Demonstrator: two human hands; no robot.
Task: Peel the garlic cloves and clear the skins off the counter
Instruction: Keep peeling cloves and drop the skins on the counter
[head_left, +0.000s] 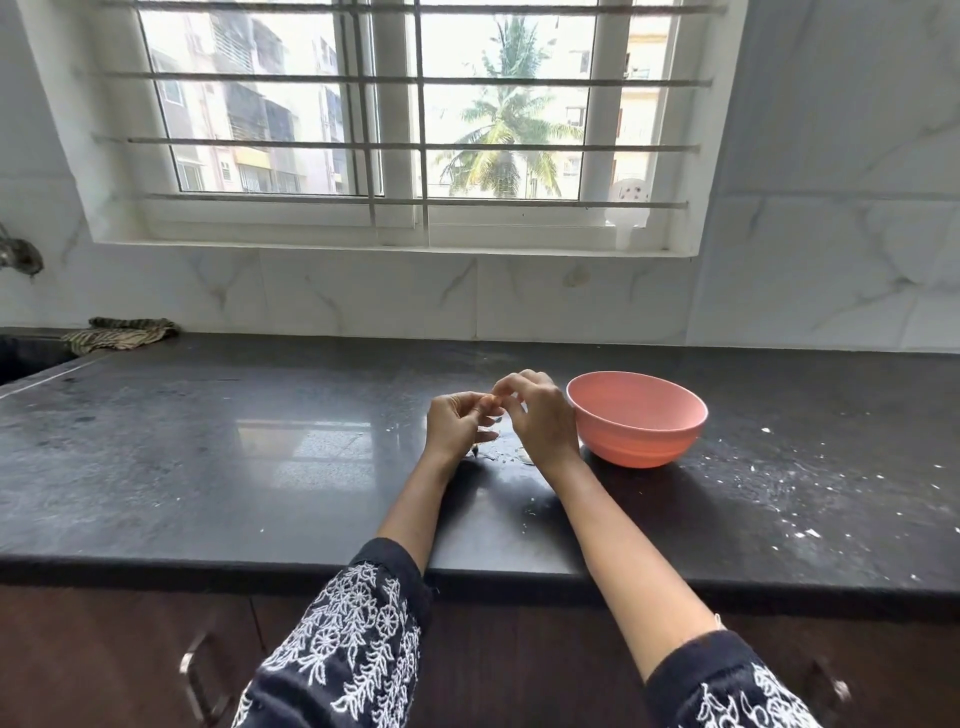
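Note:
My left hand (453, 427) and my right hand (537, 418) meet above the black counter (260, 457), both pinching a small pale garlic clove (491, 400) between their fingertips. The clove is mostly hidden by my fingers. Thin white skins (511, 453) lie on the counter just below my hands. A pink bowl (636, 418) stands right beside my right hand; its inside is not visible from here.
White flecks of skin (789, 514) are scattered over the counter's right side. A striped cloth (124, 332) lies at the back left next to a sink edge (26, 358). A tiled wall and barred window rise behind the counter.

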